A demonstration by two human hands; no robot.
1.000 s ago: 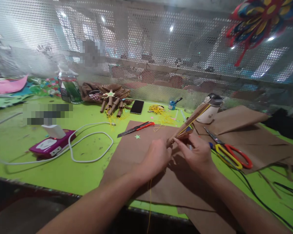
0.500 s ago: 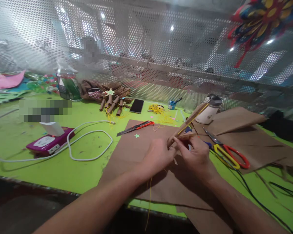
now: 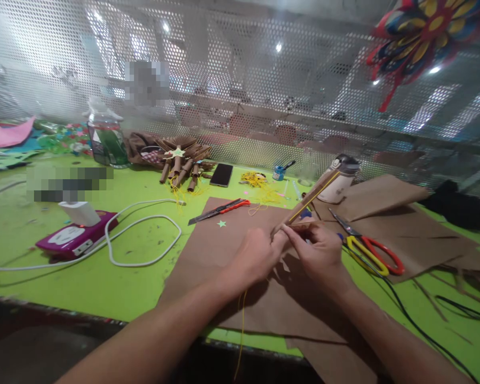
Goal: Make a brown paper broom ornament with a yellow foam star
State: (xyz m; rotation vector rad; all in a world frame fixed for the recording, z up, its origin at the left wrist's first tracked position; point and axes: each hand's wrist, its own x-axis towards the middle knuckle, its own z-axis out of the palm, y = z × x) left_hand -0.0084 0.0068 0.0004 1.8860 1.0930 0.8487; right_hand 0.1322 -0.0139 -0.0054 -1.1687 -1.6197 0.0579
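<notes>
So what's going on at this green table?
Someone is working with brown paper by hand. Their left hand grips the lower end of a narrow brown paper piece with a yellow strand along it, and their right hand pinches near that same end. A large brown sheet lies beneath the hands. A cutter knife rests near its far edge, scissors lie to the right, and small paper rolls sit farther back.

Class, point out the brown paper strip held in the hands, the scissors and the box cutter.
Brown paper strip [image 3: 309, 199], head view: middle of its raised length.
Scissors [image 3: 354, 232], head view: near the pivot.
Box cutter [image 3: 221, 210], head view: middle.
</notes>
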